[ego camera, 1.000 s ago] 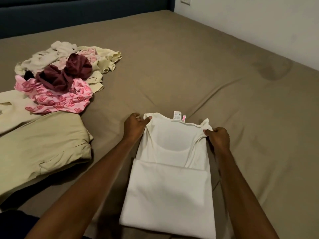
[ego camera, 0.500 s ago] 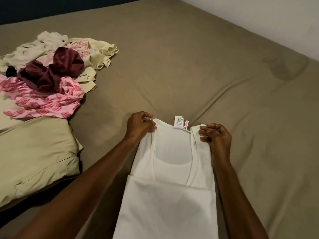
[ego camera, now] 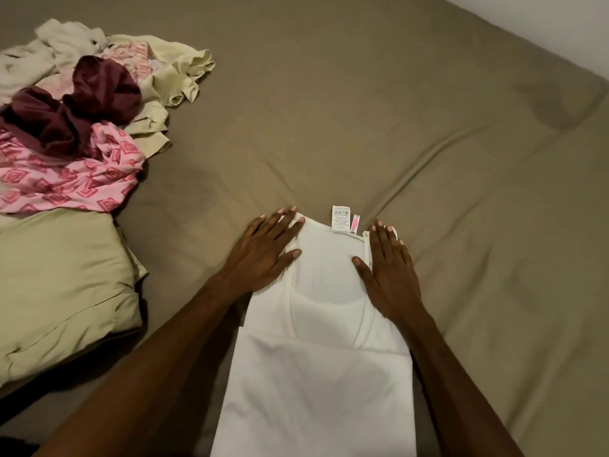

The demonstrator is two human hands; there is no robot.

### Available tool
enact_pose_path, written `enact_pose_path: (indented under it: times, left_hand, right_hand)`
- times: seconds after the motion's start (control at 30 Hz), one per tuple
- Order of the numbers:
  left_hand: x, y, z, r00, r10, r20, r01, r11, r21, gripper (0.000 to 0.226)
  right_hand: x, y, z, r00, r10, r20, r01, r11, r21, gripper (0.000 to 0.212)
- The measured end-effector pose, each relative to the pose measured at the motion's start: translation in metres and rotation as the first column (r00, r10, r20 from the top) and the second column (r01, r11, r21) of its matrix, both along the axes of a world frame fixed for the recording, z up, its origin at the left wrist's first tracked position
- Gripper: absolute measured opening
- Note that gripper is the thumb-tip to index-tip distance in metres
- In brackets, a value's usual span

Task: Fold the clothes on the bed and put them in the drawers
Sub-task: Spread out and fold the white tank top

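White tank top (ego camera: 323, 374) lies flat on the bed (ego camera: 379, 127), near its front edge, neck end pointing away from the person. Lower portion is folded up over the body, forming a straight crosswise edge below the neckline. Care label (ego camera: 340, 218) (white, with a small pink tab beside it) sticks out at the collar. Left hand (ego camera: 263, 255) rests palm down on the left shoulder strap, fingers straight and spread, grasping nothing. Right hand (ego camera: 390, 268) likewise lies flat on the right strap, fingers extended together, nothing gripped. To the left, well apart from the top, sits a folded beige garment (ego camera: 62, 285). Beyond it lies an unfolded heap: pink patterned cloth (ego camera: 66, 179), maroon garment (ego camera: 75, 110), pale yellow garment (ego camera: 171, 77) and off-white items (ego camera: 49, 47).
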State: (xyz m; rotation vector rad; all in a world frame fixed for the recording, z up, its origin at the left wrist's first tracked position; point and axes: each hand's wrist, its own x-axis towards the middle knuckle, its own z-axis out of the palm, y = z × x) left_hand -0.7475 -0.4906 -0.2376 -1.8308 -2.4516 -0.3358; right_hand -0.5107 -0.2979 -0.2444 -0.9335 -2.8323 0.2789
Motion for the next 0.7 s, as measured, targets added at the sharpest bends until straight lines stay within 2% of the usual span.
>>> enact_pose_path:
  times: [0.13, 0.2, 0.23, 0.27, 0.33, 0.37, 0.43, 0.5, 0.57, 0.63, 0.7]
  left_hand:
    - [-0.004, -0.001, 0.000, 0.990, -0.031, 0.139, 0.031, 1.000, 0.003, 0.059]
    - [-0.007, -0.001, 0.010, 0.950, -0.055, 0.307, 0.037, 0.997, 0.064, 0.056]
    - [-0.006, -0.003, 0.017, 0.906, -0.055, 0.419, 0.003, 0.992, 0.124, 0.055]
    - [-0.005, -0.005, 0.023, 0.845, -0.041, 0.532, -0.069, 0.980, 0.185, 0.054]
    - [0.000, -0.022, 0.031, 0.778, -0.029, 0.628, -0.200, 0.935, 0.292, 0.052]
    - [0.005, -0.036, 0.032, 0.776, -0.012, 0.631, -0.240, 0.919, 0.312, 0.052]
    - [0.020, -0.074, 0.025, 0.800, 0.042, 0.599, -0.255, 0.927, 0.275, 0.052]
    - [0.032, -0.118, 0.012, 0.850, 0.090, 0.520, -0.237, 0.946, 0.223, 0.054]
    - [0.043, -0.162, 0.005, 0.921, 0.063, 0.386, -0.142, 0.974, 0.179, 0.057]
    - [0.058, -0.194, 0.005, 0.977, -0.056, 0.207, 0.026, 0.989, 0.148, 0.060]
    - [0.066, -0.203, 0.012, 0.970, -0.199, 0.140, 0.182, 0.975, 0.127, 0.061]
  right_hand:
    - [0.001, 0.003, 0.000, 0.999, 0.018, -0.035, -0.020, 0.998, -0.061, 0.086]
    - [0.004, 0.009, 0.004, 0.990, -0.001, -0.143, -0.030, 0.976, -0.214, 0.087]
    - [0.008, 0.012, 0.008, 0.970, -0.055, -0.238, -0.037, 0.931, -0.364, 0.082]
    - [0.012, 0.015, 0.015, 0.928, -0.151, -0.340, -0.059, 0.842, -0.536, 0.075]
    - [0.025, 0.010, 0.028, 0.789, -0.377, -0.485, -0.143, 0.654, -0.742, 0.061]
    - [0.034, 0.004, 0.034, 0.726, -0.461, -0.510, -0.144, 0.623, -0.768, 0.058]
    - [0.069, -0.024, 0.044, 0.683, -0.517, -0.516, -0.038, 0.680, -0.732, 0.057]
    - [0.113, -0.060, 0.045, 0.749, -0.450, -0.487, 0.052, 0.773, -0.633, 0.055]
    - [0.156, -0.094, 0.045, 0.826, -0.340, -0.451, 0.066, 0.851, -0.521, 0.053]
    - [0.186, -0.116, 0.046, 0.874, -0.257, -0.412, 0.017, 0.864, -0.503, 0.053]
    - [0.202, -0.126, 0.046, 0.912, -0.187, -0.364, -0.031, 0.856, -0.516, 0.057]
